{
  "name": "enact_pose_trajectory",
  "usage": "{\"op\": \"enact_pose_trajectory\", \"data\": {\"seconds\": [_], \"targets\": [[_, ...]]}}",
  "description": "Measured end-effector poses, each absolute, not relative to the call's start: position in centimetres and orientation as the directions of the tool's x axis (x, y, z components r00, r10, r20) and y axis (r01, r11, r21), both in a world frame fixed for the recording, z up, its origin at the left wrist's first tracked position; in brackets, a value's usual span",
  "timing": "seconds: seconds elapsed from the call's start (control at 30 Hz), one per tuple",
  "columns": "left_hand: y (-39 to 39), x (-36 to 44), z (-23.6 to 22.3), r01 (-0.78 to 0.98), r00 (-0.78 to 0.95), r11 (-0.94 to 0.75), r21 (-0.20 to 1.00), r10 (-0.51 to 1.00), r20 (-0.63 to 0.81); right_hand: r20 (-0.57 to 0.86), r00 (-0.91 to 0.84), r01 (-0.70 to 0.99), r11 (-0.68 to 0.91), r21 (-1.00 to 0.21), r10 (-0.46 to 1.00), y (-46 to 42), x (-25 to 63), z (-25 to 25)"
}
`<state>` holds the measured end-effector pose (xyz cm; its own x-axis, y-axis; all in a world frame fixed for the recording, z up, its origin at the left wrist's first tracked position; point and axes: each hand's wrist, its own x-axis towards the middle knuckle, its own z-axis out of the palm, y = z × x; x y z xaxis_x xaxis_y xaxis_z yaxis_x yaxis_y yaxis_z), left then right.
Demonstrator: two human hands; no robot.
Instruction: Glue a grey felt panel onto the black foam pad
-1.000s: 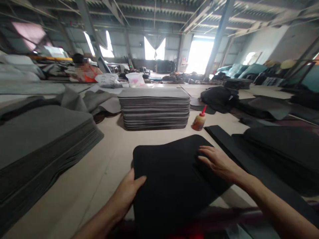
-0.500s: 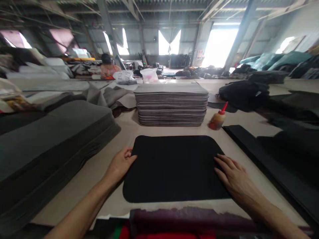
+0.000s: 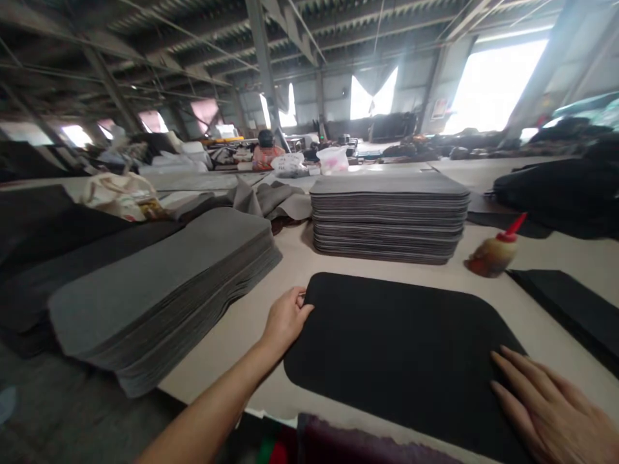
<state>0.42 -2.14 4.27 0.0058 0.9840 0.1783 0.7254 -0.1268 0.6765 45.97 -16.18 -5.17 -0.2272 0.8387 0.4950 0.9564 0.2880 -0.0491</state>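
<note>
Flat black rounded-corner foam mat (image 3: 401, 341) lies on the pale beige tabletop (image 3: 271, 309), right in front of the person, between both hands. Left hand (image 3: 286, 317) is at the mat's far-left corner: fingers curled loosely at the edge, thumb touching the rim; can't tell if it actually pinches the edge or just rests against it. Right hand (image 3: 556, 412) lies flat and spread on the mat's near-right corner, fingers extended, palm down, gripping nothing.

Mat surface: matte, uniform, no visible seams, thin sheet, lying flat.

Behind the mat, apart from it: neat stack of grey rectangular mats with rounded corners (image 3: 389, 216), many thin layers with lighter edge lines showing. Left of the mat, apart from it: a lower fanned pile of grey felt-like sheets (image 3: 164, 290), edges staggered. Right of the grey stack, near the mat's far-right corner: small amber squeeze bottle with a red nozzle (image 3: 494, 252), lying tilted on the tabletop. Further right: dark black strip material (image 3: 570, 309) on the tabletop.

Background: another person in an orange top (image 3: 267, 153) well away, white plastic bags (image 3: 333, 159) near them. No readable writing, labels or brands; print on the bags is too blurred to read.
</note>
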Motion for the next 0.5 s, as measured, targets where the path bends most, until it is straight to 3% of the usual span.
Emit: {"op": "enact_pose_trajectory", "data": {"seconds": [0.1, 0.27, 0.37, 0.5], "targets": [[-2.0, 0.3, 4.0, 0.744, 0.015, -0.134, 0.655, 0.983, 0.184, 0.466, -0.308, 0.949, 0.301, 0.093, 0.829, -16.5, 45.3, -4.3], [-1.4, 0.1, 3.9, 0.782, 0.028, -0.141, 0.607, 0.981, 0.192, 0.45, -0.316, 0.949, 0.284, 0.14, 0.835, -16.7, 44.0, -2.9], [-1.1, 0.1, 4.4, 0.816, 0.04, -0.149, 0.558, 0.978, 0.203, 0.411, -0.261, 0.964, 0.256, 0.067, 0.873, -16.8, 42.9, -1.8], [-2.3, 1.4, 5.8, 0.848, 0.114, -0.259, 0.463, 0.941, 0.318, 0.358, -0.103, 0.974, 0.168, -0.155, 0.928, -16.0, 43.7, 0.3]]}}
